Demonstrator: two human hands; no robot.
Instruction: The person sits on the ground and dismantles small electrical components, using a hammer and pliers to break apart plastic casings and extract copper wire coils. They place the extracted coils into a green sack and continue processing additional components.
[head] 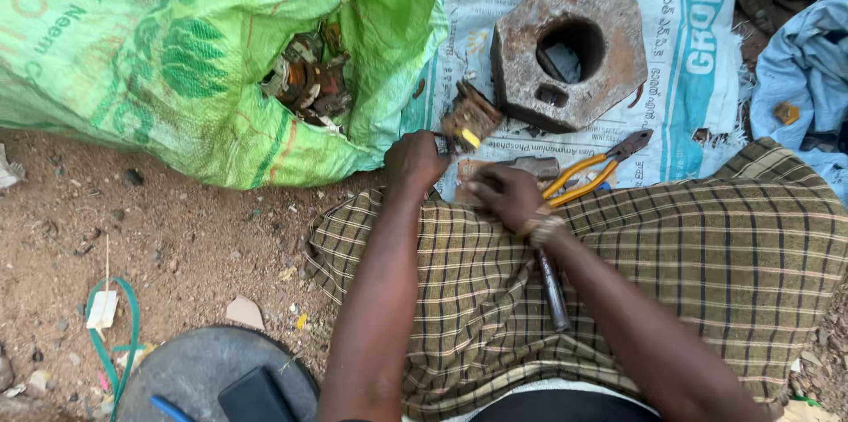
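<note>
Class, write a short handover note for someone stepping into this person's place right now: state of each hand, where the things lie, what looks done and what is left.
Left hand: closed on a small scrap electrical part with copper windings, held just above the white woven sack.
Right hand: resting on a hammer that lies across the checked cloth on the lap, its head by the fingers.
Nearby: yellow-handled pliers beside the right hand; heavy rusty hexagonal iron block with a hole ahead.
Done: cannot tell how many parts are finished.
Left: the green sack lies open, more scrap parts showing in its mouth.
</note>
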